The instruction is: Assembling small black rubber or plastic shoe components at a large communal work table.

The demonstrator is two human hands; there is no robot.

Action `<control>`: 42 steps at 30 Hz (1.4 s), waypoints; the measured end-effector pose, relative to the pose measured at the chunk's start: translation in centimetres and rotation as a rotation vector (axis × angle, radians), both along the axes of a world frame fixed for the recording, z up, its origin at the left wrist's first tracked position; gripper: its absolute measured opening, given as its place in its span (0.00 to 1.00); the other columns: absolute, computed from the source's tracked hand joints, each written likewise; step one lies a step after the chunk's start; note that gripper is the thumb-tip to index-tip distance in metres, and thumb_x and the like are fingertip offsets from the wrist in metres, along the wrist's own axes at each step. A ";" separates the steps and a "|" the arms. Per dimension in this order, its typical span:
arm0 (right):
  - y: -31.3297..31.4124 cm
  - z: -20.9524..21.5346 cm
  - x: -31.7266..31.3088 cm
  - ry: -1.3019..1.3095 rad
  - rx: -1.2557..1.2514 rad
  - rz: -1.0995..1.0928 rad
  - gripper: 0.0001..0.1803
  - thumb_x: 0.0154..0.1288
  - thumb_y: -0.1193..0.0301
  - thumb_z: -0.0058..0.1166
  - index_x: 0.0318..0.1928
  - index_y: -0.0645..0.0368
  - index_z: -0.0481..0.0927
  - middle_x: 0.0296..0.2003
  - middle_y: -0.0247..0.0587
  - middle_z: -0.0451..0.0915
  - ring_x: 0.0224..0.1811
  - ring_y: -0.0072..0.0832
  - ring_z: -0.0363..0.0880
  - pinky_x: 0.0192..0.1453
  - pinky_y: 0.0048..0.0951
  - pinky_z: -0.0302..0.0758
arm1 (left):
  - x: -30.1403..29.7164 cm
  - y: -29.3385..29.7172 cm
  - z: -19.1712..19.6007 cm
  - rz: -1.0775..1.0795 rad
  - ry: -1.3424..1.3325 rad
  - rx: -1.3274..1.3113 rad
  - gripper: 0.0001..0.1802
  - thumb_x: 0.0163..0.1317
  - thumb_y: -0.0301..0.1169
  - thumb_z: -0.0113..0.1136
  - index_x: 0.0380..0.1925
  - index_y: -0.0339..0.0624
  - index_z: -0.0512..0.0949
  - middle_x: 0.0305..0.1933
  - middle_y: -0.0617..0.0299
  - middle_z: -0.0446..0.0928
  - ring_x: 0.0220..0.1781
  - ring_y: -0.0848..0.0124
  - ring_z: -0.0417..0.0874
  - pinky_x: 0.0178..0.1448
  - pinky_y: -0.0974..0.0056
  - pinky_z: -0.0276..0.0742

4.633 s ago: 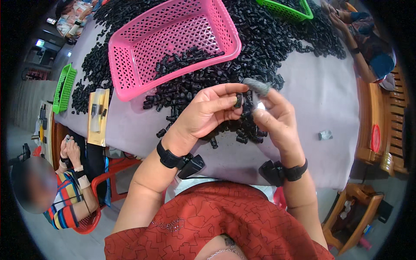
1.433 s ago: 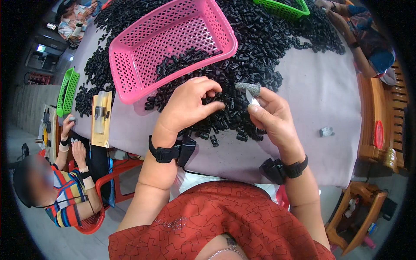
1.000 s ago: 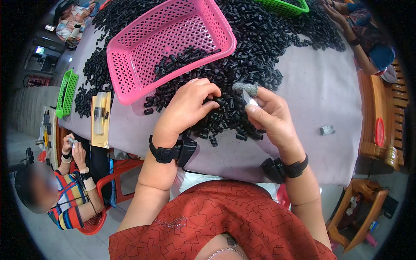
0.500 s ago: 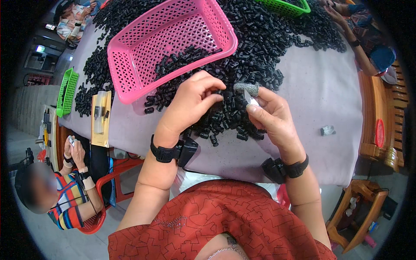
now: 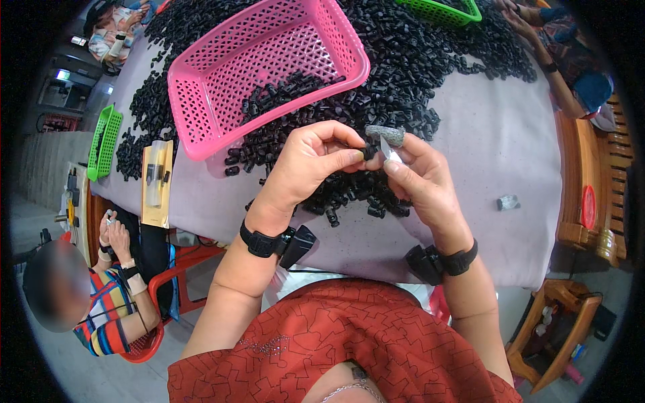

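My left hand (image 5: 306, 164) pinches a small black plastic part (image 5: 368, 152) between thumb and fingertips. My right hand (image 5: 420, 181) meets it at the same spot and holds a small shiny blade-like tool (image 5: 389, 149); a grey cover sits on its forefinger tip (image 5: 385, 134). Both hands hover above a heap of small black parts (image 5: 349, 191) on the cloth-covered table (image 5: 497, 134). A pink mesh basket (image 5: 265, 67) with some black parts inside stands just beyond my left hand.
Black parts spread across the far half of the table. A green basket (image 5: 443, 10) is at the far edge, another green basket (image 5: 102, 141) at the left. A small grey piece (image 5: 507, 201) lies to the right. A seated person (image 5: 101, 295) is at lower left; another person's arm (image 5: 557, 74) at upper right.
My left hand dipped into the heap of black parts, then came back up with one part and met my right hand again. My right hand barely moved.
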State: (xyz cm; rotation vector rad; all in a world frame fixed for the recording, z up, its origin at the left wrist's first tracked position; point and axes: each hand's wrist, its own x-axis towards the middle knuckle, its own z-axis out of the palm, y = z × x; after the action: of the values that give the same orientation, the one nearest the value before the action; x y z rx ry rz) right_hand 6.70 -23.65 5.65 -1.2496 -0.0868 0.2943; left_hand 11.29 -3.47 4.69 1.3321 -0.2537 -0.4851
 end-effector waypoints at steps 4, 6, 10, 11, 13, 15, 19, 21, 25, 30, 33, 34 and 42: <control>-0.1 0.0 0.0 -0.003 0.017 -0.001 0.20 0.66 0.72 0.54 0.58 0.63 0.72 0.38 0.34 0.82 0.25 0.10 0.68 0.26 0.13 0.64 | -0.2 -0.2 0.3 -0.042 0.025 0.039 0.09 0.60 0.22 0.62 0.41 0.35 0.77 0.36 0.61 0.81 0.37 0.75 0.83 0.43 0.72 0.80; -0.1 0.0 0.0 -0.003 0.015 -0.003 0.20 0.66 0.71 0.55 0.58 0.63 0.72 0.38 0.34 0.82 0.25 0.10 0.68 0.26 0.13 0.64 | -0.2 -0.3 0.3 -0.036 0.040 0.048 0.09 0.59 0.22 0.62 0.40 0.35 0.78 0.35 0.62 0.81 0.36 0.77 0.82 0.42 0.73 0.79; -0.1 0.3 -0.1 0.005 -0.017 0.029 0.22 0.66 0.71 0.55 0.59 0.63 0.71 0.34 0.29 0.78 0.26 0.10 0.66 0.27 0.13 0.63 | 0.3 0.4 0.0 0.039 0.130 -0.108 0.08 0.60 0.23 0.62 0.40 0.37 0.77 0.35 0.62 0.81 0.33 0.76 0.83 0.39 0.73 0.80; -0.1 0.5 -0.1 0.014 -0.039 0.057 0.23 0.65 0.71 0.56 0.59 0.63 0.70 0.32 0.26 0.76 0.27 0.10 0.66 0.29 0.13 0.63 | 0.4 0.5 -0.2 0.055 0.206 -0.206 0.09 0.60 0.24 0.62 0.40 0.38 0.77 0.35 0.61 0.81 0.33 0.75 0.83 0.37 0.73 0.81; 0.1 0.4 -0.3 -0.038 -0.072 0.058 0.25 0.64 0.72 0.57 0.60 0.63 0.69 0.30 0.25 0.73 0.29 0.11 0.65 0.32 0.14 0.64 | 0.3 0.3 -0.5 0.059 0.248 -0.253 0.09 0.61 0.24 0.62 0.41 0.38 0.77 0.35 0.61 0.81 0.32 0.75 0.84 0.36 0.73 0.81; 0.6 0.5 -0.4 -0.080 -0.095 0.063 0.29 0.61 0.73 0.59 0.63 0.62 0.67 0.28 0.24 0.67 0.32 0.12 0.64 0.37 0.17 0.64 | 0.3 0.1 -0.9 0.063 0.290 -0.299 0.10 0.61 0.25 0.62 0.42 0.38 0.76 0.35 0.61 0.81 0.31 0.75 0.84 0.36 0.73 0.82; 0.6 -0.1 -0.4 -0.169 -0.150 0.078 0.31 0.60 0.74 0.60 0.64 0.61 0.66 0.29 0.24 0.68 0.31 0.12 0.65 0.36 0.16 0.65 | -0.2 -0.7 -1.3 0.006 0.326 -0.338 0.11 0.61 0.26 0.62 0.43 0.38 0.75 0.34 0.63 0.80 0.30 0.76 0.83 0.35 0.73 0.82; 0.5 -0.2 -0.4 -0.177 -0.172 0.082 0.32 0.60 0.74 0.60 0.65 0.62 0.66 0.29 0.23 0.68 0.31 0.12 0.65 0.36 0.17 0.65 | -0.2 -0.7 -1.5 -0.029 0.371 -0.379 0.12 0.62 0.27 0.62 0.44 0.38 0.75 0.35 0.63 0.79 0.30 0.76 0.83 0.35 0.73 0.82; 0.6 0.1 -0.4 -0.149 -0.171 0.090 0.31 0.60 0.74 0.61 0.64 0.62 0.67 0.29 0.24 0.69 0.31 0.12 0.65 0.36 0.17 0.66 | -0.1 -0.7 -1.8 -0.061 0.415 -0.434 0.13 0.63 0.27 0.61 0.46 0.38 0.74 0.35 0.62 0.79 0.30 0.77 0.83 0.35 0.73 0.83; 0.6 0.0 -0.5 -0.134 -0.128 0.066 0.30 0.61 0.74 0.61 0.63 0.62 0.69 0.31 0.24 0.70 0.33 0.12 0.66 0.38 0.15 0.67 | -0.1 -0.7 -1.5 -0.119 0.489 -0.517 0.12 0.64 0.26 0.58 0.47 0.37 0.73 0.38 0.58 0.80 0.31 0.74 0.84 0.37 0.71 0.85; 0.4 0.4 -0.4 -0.116 -0.146 0.082 0.27 0.62 0.74 0.59 0.62 0.63 0.70 0.32 0.24 0.72 0.35 0.12 0.67 0.41 0.16 0.67 | 0.0 -0.5 -1.6 -0.121 0.528 -0.536 0.12 0.65 0.26 0.57 0.47 0.37 0.72 0.38 0.57 0.80 0.32 0.72 0.85 0.37 0.69 0.86; 0.4 0.5 -0.4 -0.116 -0.146 0.083 0.27 0.62 0.74 0.59 0.62 0.63 0.70 0.32 0.24 0.72 0.35 0.12 0.67 0.41 0.16 0.67 | 0.1 -0.5 -1.7 -0.120 0.528 -0.535 0.12 0.65 0.26 0.57 0.47 0.37 0.72 0.38 0.57 0.80 0.32 0.72 0.85 0.37 0.69 0.86; 0.2 0.3 -0.4 -0.081 -0.128 0.049 0.23 0.63 0.73 0.57 0.59 0.64 0.73 0.41 0.29 0.78 0.42 0.14 0.72 0.48 0.19 0.70 | 0.0 -0.2 -2.0 -0.144 0.475 -0.487 0.16 0.66 0.27 0.55 0.53 0.37 0.72 0.41 0.58 0.80 0.35 0.73 0.84 0.41 0.69 0.84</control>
State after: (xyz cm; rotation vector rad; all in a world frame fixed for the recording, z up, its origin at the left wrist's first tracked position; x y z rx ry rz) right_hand 6.35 -23.45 5.95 -1.3880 -0.1702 0.2954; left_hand 11.31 -3.72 2.69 0.7005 -0.0629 -0.7884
